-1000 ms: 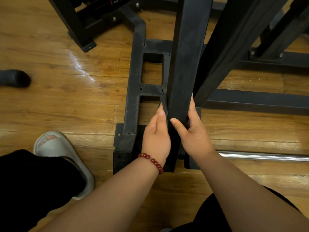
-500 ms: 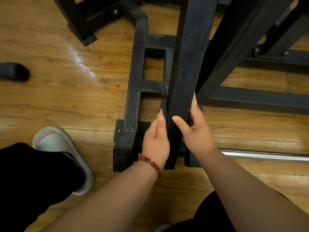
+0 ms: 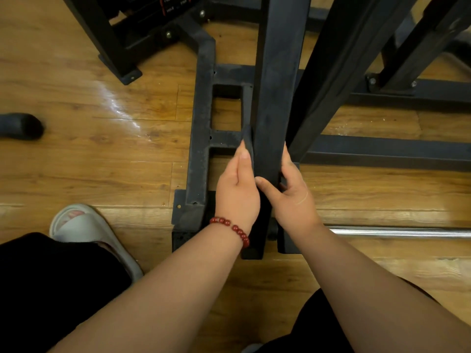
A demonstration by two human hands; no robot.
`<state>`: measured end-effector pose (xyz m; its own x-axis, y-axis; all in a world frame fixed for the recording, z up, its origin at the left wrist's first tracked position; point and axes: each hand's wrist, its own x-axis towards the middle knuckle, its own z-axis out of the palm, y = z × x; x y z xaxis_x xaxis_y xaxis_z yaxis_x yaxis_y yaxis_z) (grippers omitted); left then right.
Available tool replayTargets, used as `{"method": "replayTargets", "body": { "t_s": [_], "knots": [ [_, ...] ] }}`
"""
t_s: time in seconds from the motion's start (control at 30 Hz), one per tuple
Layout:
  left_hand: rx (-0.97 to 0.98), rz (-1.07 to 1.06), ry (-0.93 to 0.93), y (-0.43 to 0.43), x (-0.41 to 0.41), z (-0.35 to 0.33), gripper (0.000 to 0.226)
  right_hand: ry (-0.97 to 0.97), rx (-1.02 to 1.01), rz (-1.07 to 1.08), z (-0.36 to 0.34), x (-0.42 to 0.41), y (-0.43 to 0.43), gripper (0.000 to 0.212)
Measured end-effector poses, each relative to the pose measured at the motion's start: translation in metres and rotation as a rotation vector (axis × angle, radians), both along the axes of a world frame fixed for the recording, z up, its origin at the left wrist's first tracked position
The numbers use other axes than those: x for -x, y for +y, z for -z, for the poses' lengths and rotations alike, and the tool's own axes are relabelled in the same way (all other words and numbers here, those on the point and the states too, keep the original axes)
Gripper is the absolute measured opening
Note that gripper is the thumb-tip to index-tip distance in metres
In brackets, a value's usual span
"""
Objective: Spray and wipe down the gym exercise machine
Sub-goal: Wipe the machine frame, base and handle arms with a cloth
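Wiping is the step in hand, low on the machine. Past the grey slipper (image 3: 84,225), the left hand (image 3: 237,194) has its fingers (image 3: 244,156) straight and pressed together, holding a dark cloth (image 3: 248,140) flat against the left face of the upright post (image 3: 276,98). The right hand (image 3: 293,197) clasps the post's other side, with the thumb across the front. Next, I'd guess, the cloth slides along the post under steady pressure.
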<state>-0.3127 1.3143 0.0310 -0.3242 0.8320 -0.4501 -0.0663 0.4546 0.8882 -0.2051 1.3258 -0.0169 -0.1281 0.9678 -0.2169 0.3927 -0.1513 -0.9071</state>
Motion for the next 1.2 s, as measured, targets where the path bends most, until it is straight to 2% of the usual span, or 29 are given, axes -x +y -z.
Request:
{"method": "replayTargets", "body": {
  "t_s": [0.17,0.3,0.5,0.7,0.8,0.97,1.2],
  "knots": [
    [-0.069,0.012,0.034,0.015,-0.002,-0.02,0.045,-0.053,-0.087,0.09,-0.025,0.004,0.006,0.068],
    [-0.135,0.065,0.122,0.03,-0.004,-0.035,0.047,-0.085,-0.196,0.194,-0.05,0.005,0.016,0.048],
    [-0.272,0.265,0.29,0.048,-0.001,-0.053,0.059,-0.05,-0.31,0.349,-0.081,0.003,0.029,0.039],
    [-0.466,0.195,0.426,0.076,-0.004,-0.088,0.052,-0.094,-0.489,0.465,-0.129,-0.004,0.053,0.041],
    [-0.552,0.247,0.384,0.089,-0.015,-0.11,0.048,-0.08,-0.581,0.544,-0.153,-0.007,0.07,0.047],
    [-0.423,0.25,0.214,0.114,-0.028,-0.141,0.043,-0.023,-0.615,0.596,-0.183,-0.011,0.097,0.06],
    [-0.476,0.301,0.108,0.152,-0.022,-0.174,0.04,0.097,-0.579,0.376,-0.225,-0.025,0.144,0.054]
  ]
}}
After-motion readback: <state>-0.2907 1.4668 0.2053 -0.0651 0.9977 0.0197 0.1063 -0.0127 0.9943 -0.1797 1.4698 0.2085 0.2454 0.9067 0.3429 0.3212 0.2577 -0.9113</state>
